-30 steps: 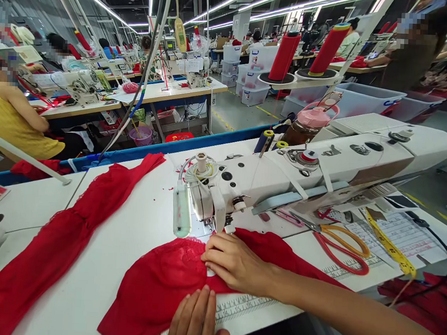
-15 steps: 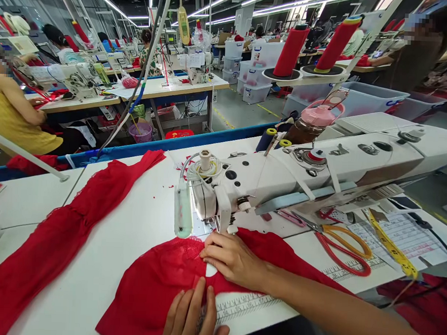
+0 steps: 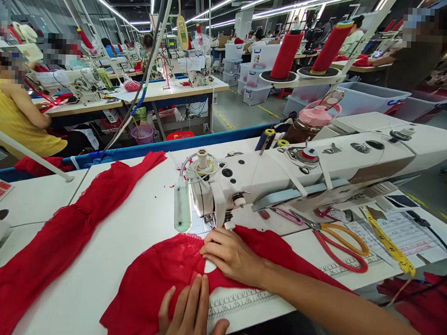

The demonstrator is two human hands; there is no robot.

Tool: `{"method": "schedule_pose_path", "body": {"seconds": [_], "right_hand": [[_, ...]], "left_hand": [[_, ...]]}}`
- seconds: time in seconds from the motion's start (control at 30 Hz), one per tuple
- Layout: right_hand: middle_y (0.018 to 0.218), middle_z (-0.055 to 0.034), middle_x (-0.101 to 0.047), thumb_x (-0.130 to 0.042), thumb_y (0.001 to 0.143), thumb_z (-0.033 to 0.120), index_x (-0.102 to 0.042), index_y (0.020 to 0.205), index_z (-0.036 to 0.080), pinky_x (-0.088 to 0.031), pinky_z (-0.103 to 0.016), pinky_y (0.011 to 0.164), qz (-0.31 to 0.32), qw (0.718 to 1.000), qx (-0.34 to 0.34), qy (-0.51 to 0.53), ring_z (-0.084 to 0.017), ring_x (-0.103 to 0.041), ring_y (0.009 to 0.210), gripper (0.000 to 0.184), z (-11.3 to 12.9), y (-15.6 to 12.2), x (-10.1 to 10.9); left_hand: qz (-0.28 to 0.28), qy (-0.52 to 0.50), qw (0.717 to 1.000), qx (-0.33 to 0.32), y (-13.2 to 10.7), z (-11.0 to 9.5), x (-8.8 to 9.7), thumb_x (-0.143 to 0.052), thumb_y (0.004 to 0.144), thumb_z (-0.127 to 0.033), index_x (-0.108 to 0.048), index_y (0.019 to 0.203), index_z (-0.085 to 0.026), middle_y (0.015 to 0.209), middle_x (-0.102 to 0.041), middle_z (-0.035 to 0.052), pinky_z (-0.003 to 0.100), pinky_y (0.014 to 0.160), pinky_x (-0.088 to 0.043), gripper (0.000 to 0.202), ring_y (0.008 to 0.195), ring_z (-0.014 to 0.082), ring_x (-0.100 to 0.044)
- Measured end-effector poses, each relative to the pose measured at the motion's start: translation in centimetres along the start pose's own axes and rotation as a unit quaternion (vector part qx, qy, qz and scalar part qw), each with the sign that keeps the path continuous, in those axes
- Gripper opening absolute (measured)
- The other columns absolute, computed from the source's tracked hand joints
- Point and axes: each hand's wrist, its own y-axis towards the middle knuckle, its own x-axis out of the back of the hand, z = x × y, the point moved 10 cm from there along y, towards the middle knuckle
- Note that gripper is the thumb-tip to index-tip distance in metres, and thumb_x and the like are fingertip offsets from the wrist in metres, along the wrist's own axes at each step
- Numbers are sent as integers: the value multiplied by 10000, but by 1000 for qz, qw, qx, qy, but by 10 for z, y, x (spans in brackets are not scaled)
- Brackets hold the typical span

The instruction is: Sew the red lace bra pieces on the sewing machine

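Observation:
A red lace-edged fabric piece (image 3: 155, 278) lies on the white table just in front of the sewing machine (image 3: 241, 183). My right hand (image 3: 232, 257) pinches its edge close to the needle area, fingertips curled down on the cloth. Below it, my left hand (image 3: 187, 309) rests with fingers stretched flat on the lower part of the same fabric, thumb apart. A small white gap of table shows between the cloth's edges by my right fingers. More red fabric (image 3: 268, 243) runs to the right, passing behind my right hand and forearm. The needle tip is hard to make out.
Another long red garment piece (image 3: 76, 220) lies at the left. Right of the machine head are orange-and-red-handled scissors (image 3: 342, 244), a yellow tape measure (image 3: 390, 244) and paper sheets. Red thread cones (image 3: 287, 56) stand behind the machine. A person in yellow (image 3: 22, 114) sits at the far left.
My left hand has shifted slightly left, and its middle fingers are closer together. My right hand keeps its grip on the fabric. The view has moved a little.

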Motion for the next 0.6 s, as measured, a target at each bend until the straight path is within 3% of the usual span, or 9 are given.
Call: {"method": "schedule_pose_path", "body": {"seconds": [0.17,0.33,0.6], "right_hand": [[933,-32,-612,-551,1015,212,-673,951,171,-396,-306,781,-1,1000,-14,4,-160,-525,861,144,-2,0,0],[941,-38,-623,-561,1010,212,-679,949,173,-409,-314,798,0,1000,-15,10,-168,-536,875,138,-4,1,-2],[1018,-63,-648,-439,1030,141,-652,1125,168,-469,-303,844,44,997,-42,51,-171,-580,923,234,-3,2,15]], "left_hand": [[-7,-3,1000,-21,7,-4,5,-539,968,-417,-684,1205,-178,1110,-758,80,497,1024,-332,367,888,231,-650],[9,-10,1000,18,12,0,4,-472,978,-514,-700,1151,-231,1188,-738,38,471,878,-359,403,882,232,-648],[12,-8,1000,26,14,1,3,-460,960,-587,-715,1123,-255,1173,-744,35,502,899,-335,450,876,254,-626]]}}
